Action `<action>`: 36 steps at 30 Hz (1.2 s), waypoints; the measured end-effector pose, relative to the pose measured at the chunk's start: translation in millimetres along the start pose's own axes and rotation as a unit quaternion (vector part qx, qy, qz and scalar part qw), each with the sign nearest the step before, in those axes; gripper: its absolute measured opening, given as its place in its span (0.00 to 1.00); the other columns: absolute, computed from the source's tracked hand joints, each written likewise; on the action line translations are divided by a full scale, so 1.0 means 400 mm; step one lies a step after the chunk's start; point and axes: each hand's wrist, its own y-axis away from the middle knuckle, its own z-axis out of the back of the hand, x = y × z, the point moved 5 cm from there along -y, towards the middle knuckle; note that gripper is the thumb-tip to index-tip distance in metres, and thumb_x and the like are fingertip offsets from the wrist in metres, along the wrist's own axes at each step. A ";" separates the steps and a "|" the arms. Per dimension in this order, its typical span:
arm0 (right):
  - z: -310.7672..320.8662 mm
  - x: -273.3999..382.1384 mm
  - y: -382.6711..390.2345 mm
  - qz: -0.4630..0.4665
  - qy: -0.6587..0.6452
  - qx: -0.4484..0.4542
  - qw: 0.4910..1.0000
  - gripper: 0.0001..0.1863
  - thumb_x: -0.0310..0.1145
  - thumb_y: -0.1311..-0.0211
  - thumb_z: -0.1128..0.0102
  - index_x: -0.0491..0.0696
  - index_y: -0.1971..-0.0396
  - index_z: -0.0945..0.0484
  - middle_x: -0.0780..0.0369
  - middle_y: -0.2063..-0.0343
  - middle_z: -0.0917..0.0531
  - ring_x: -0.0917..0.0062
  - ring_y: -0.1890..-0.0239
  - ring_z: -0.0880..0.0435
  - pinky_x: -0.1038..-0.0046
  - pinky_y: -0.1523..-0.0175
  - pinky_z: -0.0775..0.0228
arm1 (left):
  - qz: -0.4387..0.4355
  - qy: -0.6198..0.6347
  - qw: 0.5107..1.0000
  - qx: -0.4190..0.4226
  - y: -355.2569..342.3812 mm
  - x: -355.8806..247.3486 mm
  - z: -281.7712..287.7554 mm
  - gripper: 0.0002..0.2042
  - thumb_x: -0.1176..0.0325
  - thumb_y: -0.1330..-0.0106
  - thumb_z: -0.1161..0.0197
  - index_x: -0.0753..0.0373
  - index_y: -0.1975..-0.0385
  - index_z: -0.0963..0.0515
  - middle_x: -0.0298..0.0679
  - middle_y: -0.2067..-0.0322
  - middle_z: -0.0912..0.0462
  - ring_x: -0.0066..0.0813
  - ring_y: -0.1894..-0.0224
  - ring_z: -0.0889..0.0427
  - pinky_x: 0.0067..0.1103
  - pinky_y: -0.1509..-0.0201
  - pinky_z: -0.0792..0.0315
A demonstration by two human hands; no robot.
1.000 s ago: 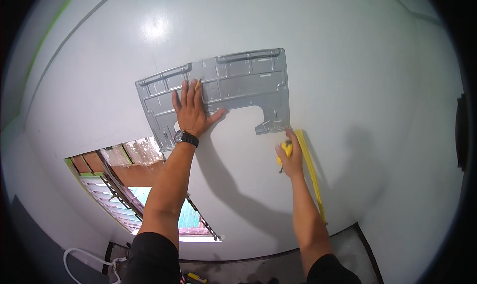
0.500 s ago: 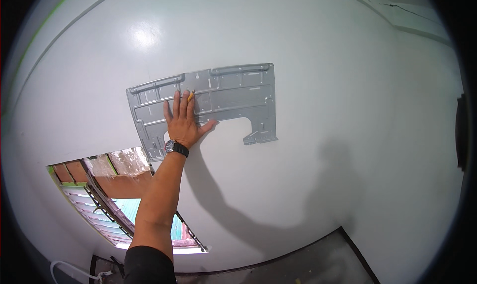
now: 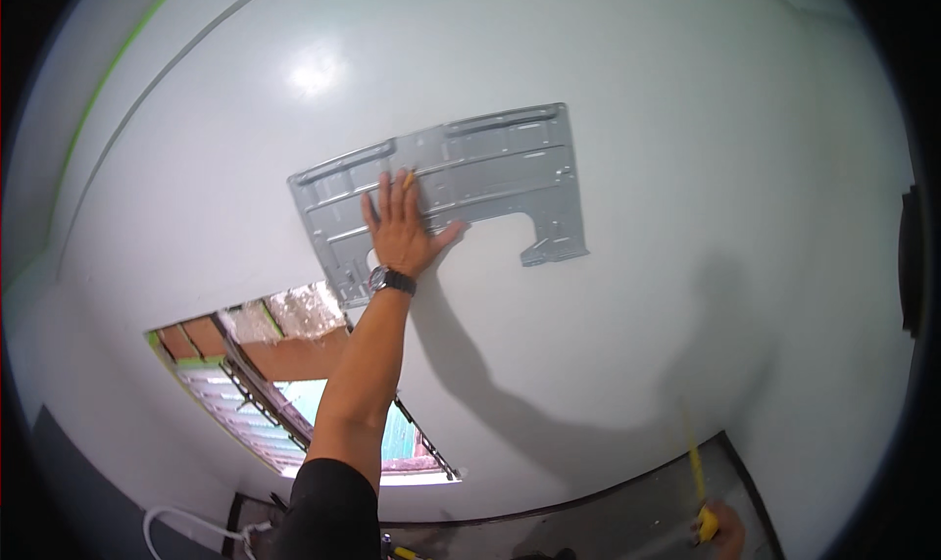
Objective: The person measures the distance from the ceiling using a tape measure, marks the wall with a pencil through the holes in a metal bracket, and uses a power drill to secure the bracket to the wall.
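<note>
Grey metal plate point(image 3: 500, 173) flat against the white wall point(image 3: 686, 168), its lower left corner at the upper right corner of the window point(image 3: 284, 340); face ribbed, with a wide cut-out in its lower edge. Left hand point(image 3: 402, 239): palm down on plate, fingers spread, thumb out along the edge of the cut-out. Short orange stick point(image 3: 409, 180) at the index fingertip; cannot tell whether pinched or merely resting there. Black-strapped watch point(image 3: 394, 281) on left wrist. Right hand point(image 3: 728, 531), low at right and well apart from plate: blurred, closed around a yellow tape measure point(image 3: 707, 524). Yellow blade point(image 3: 697, 474) runs upward out of its case; upper end smeared, end point unreadable. Window frame contains pale slats point(image 3: 230, 403) at left, brown board point(image 3: 304, 356) above, turquoise panel point(image 3: 399, 435) at right. Below: white hose point(image 3: 152, 526), lower left; yellow object point(image 3: 405, 552) at lower edge, kind unclear.
</note>
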 end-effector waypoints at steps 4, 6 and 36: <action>-0.136 0.126 -0.077 0.207 0.014 -0.083 0.975 0.29 0.41 0.27 0.38 0.48 0.30 0.28 0.61 0.49 0.21 0.69 0.64 0.14 0.60 0.61 0.14 | -0.003 -0.026 1.000 -0.005 0.025 0.043 0.017 0.54 0.28 0.46 0.27 0.62 0.27 0.35 0.42 0.24 0.36 0.46 0.17 0.48 0.52 0.15 0.61; -0.248 0.202 -0.081 0.329 0.077 -0.106 0.935 0.33 0.40 0.29 0.36 0.47 0.27 0.31 0.62 0.47 0.23 0.73 0.57 0.16 0.66 0.55 0.18 | 0.007 -0.019 1.000 -0.022 0.013 0.024 0.008 0.52 0.28 0.47 0.26 0.63 0.30 0.31 0.43 0.24 0.34 0.46 0.18 0.45 0.52 0.15 0.61; -1.337 0.854 -0.354 0.701 0.146 0.128 0.686 0.45 0.38 0.42 0.34 0.42 0.24 0.39 0.50 0.35 0.29 0.59 0.33 0.29 0.59 0.27 0.36 | 0.005 -0.026 0.999 -0.020 0.019 0.018 -0.003 0.56 0.23 0.48 0.28 0.62 0.28 0.32 0.46 0.26 0.33 0.49 0.19 0.42 0.55 0.16 0.59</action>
